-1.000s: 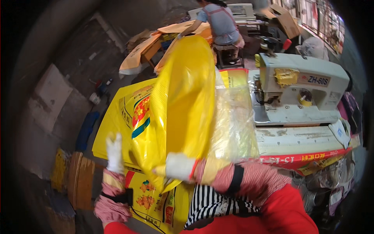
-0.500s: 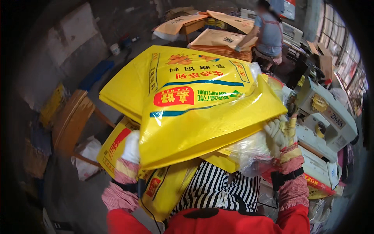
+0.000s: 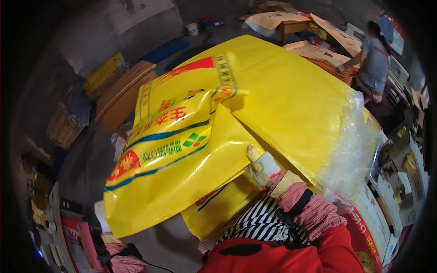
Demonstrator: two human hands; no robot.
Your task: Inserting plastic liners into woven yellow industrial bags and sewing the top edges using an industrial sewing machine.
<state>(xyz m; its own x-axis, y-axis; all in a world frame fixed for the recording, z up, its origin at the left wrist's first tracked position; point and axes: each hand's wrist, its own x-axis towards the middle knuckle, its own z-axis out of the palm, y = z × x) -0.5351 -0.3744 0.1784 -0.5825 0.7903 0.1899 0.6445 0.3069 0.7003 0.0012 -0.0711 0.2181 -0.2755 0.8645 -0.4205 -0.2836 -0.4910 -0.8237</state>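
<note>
A yellow printed woven bag [image 3: 195, 175] is lifted and tilted in front of me, its mouth edge toward my body. My right hand [image 3: 264, 167], in a pale glove, pinches this bag's right corner. At its lower left corner is my left hand [image 3: 101, 217], also gloved, with fingers mostly hidden behind the bag; the corner is held up there. Underneath and beyond lie more yellow bags [image 3: 296, 100], flat side up. Crumpled clear plastic film [image 3: 348, 145] sticks out along their right edge. Another yellow bag [image 3: 223, 200] hangs below, near my striped apron.
Grey sewing machines [image 3: 403, 175] stand close on the right. Far right, a co-worker [image 3: 375, 59] leans over a stack of orange bags [image 3: 325, 57]. A wooden bench [image 3: 125, 88] and stacked yellow bags [image 3: 104, 73] are at the left, with a white bucket [image 3: 192, 29] by the wall.
The top bag has swung left and come away from the bags beneath, baring a plain yellow surface. Both hands moved left with it, the left hand also downward. The view has turned left.
</note>
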